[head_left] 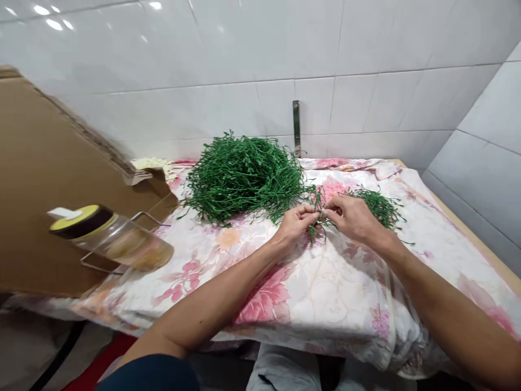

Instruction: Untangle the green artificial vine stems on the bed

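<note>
Large heap of stems [244,176]: deep green, darkening toward its middle. Small heap of stems [380,206]: same green. Sprig [317,196]: green.

Tablecloth [334,293]: white ground, printed with a floral pattern in pink, deep rose, soft orange and purple.

Jar [132,244]: clear, with amber-brown contents; its lid [83,222] is yellow on top, dark around the side, with a white strap [67,213].

Cardboard [49,190]: plain brown. Pale bits [152,163]: cream.

Wall tiles [203,49]: glossy whitish grey, crossed by darker joint lines. Bracket [297,125]: metallic grey. Table edge [488,258]: light tan.

Sleeve [150,374]: dark navy. Trousers [285,369]: pale grey.
</note>
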The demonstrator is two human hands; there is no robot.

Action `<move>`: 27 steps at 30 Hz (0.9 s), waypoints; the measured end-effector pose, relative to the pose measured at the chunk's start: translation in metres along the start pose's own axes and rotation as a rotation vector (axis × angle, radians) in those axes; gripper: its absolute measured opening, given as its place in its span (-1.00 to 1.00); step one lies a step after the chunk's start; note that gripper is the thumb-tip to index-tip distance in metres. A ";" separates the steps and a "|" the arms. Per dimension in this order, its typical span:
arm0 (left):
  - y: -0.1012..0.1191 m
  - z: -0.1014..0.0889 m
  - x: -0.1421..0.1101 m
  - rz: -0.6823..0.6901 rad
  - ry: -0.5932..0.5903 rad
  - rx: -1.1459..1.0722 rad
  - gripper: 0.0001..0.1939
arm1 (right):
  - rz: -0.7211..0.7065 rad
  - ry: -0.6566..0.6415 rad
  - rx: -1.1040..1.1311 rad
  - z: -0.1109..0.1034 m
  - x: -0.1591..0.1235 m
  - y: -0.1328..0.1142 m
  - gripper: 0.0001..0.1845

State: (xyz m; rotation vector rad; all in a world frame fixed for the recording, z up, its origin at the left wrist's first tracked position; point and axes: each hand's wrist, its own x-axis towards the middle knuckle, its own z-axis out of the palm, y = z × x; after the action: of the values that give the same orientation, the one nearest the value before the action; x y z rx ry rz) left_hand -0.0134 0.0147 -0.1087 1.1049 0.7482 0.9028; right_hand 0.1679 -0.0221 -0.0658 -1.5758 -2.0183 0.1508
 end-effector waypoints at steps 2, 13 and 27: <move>0.001 0.000 0.000 -0.001 -0.006 0.004 -0.58 | 0.008 -0.034 0.028 0.002 0.001 -0.003 -0.85; 0.004 0.009 -0.004 0.004 -0.009 0.087 -0.52 | 0.095 0.033 0.139 0.005 0.002 -0.010 -0.86; -0.005 0.012 0.004 0.091 0.080 0.073 -0.38 | 0.052 -0.061 0.061 0.006 0.012 -0.007 -0.85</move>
State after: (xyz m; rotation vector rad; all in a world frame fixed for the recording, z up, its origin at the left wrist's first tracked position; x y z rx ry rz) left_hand -0.0005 0.0125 -0.1106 1.1801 0.8069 1.0081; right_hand 0.1571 -0.0121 -0.0631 -1.6040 -2.0003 0.2801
